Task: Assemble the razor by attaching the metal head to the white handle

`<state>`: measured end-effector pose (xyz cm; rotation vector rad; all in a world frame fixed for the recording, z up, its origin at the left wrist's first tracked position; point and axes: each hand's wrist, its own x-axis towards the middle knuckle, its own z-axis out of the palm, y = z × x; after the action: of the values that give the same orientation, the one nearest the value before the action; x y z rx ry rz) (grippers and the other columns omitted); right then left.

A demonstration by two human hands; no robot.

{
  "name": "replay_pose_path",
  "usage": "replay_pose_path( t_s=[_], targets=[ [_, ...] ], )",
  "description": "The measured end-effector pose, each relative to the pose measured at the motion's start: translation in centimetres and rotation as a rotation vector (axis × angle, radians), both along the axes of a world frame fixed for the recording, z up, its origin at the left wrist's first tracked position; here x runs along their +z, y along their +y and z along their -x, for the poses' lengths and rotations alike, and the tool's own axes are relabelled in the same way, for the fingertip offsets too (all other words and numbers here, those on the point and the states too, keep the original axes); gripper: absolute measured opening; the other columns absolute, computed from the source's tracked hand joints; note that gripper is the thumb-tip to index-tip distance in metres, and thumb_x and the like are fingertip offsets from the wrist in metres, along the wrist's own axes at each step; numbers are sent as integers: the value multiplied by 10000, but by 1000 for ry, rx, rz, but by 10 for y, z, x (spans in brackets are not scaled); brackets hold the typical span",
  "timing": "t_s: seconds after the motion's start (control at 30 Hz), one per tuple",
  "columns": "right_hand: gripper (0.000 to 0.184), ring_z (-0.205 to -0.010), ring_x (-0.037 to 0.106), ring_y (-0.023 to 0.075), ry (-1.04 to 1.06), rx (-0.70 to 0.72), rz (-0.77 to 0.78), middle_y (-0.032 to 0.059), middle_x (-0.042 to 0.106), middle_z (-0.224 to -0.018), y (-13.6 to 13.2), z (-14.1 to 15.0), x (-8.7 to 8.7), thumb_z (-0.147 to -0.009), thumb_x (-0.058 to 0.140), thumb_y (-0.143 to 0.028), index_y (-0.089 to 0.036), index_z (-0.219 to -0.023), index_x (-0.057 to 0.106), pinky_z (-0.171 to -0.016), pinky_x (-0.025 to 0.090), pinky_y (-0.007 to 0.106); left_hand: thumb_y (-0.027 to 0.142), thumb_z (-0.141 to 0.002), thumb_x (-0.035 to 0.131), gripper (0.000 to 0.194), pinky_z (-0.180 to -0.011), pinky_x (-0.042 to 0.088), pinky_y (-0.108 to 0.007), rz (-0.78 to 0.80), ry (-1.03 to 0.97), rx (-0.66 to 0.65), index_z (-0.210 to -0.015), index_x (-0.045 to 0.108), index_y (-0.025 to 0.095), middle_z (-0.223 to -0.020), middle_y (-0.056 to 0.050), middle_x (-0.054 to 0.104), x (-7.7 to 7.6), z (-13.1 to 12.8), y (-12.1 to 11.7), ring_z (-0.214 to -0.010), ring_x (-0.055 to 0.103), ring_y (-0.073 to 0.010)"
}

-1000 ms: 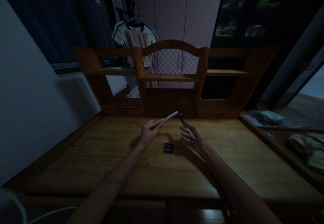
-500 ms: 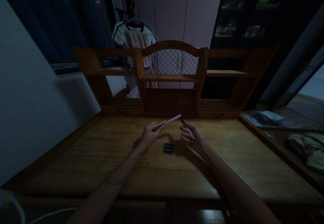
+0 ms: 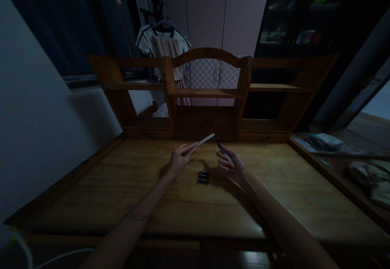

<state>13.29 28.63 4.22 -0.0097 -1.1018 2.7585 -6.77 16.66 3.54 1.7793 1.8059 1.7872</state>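
My left hand [image 3: 179, 159] pinches the lower end of a slim, flat white stick [image 3: 206, 139], which slants up to the right. In my right hand [image 3: 230, 164], the fingers wrap round the grey handle of a thin tool [image 3: 224, 153] with a small dark head; it looks like a razor, though the dim light hides details. The tool's head is close to the stick's upper end, with a small gap between them. Below both hands, several short black pieces [image 3: 203, 178] lie in a stacked row on the wooden desk [image 3: 170, 210].
A wooden shelf unit [image 3: 205, 93] stands along the desk's back edge. At the right is a lower surface with a plastic-wrapped bundle [image 3: 327, 140] and some cloth [image 3: 378, 181]. A white cable [image 3: 65, 252] runs at the lower left.
The white stick has drawn slightly left and up, away from the tool's head, which its tip met before. My right hand has hardly moved.
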Motion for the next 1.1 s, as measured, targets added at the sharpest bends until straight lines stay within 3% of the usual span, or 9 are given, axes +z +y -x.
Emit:
replay_pose_path(
  t_s=[0.17,0.63,0.8,1.1],
  targets=[
    [445,-302,130,87,-13,-24,-7,-88,214,-334,-2,-1,3,-964,310,-444,-201,-594,262,-367,208,216,371,-804,597,382,-639,387,-210,47,-66,-67,-1143,621,198,-825,-35,591,0,0,2,-713,506,-114],
    [453,-296,137,86,29,18,2,-85,221,-327,-1,0,4,-969,301,-434,-199,-582,277,-353,199,211,367,-803,596,386,-706,413,-224,54,-97,-19,-1150,615,197,-848,-35,607,0,2,1,-782,551,-130],
    [454,-296,142,87,6,-1,-22,-82,221,-323,-1,-1,4,-967,295,-443,-199,-584,270,-360,206,216,362,-805,594,365,-705,416,-224,66,-93,-79,-1128,632,197,-891,-48,627,1,0,1,-795,558,-135],
    [447,-294,137,85,34,17,-11,-84,232,-331,-2,-1,5,-970,282,-438,-200,-592,273,-351,193,212,358,-806,595,365,-706,414,-226,77,-91,-74,-1132,630,199,-887,-47,634,-1,1,1,-791,561,-136]
  ],
)
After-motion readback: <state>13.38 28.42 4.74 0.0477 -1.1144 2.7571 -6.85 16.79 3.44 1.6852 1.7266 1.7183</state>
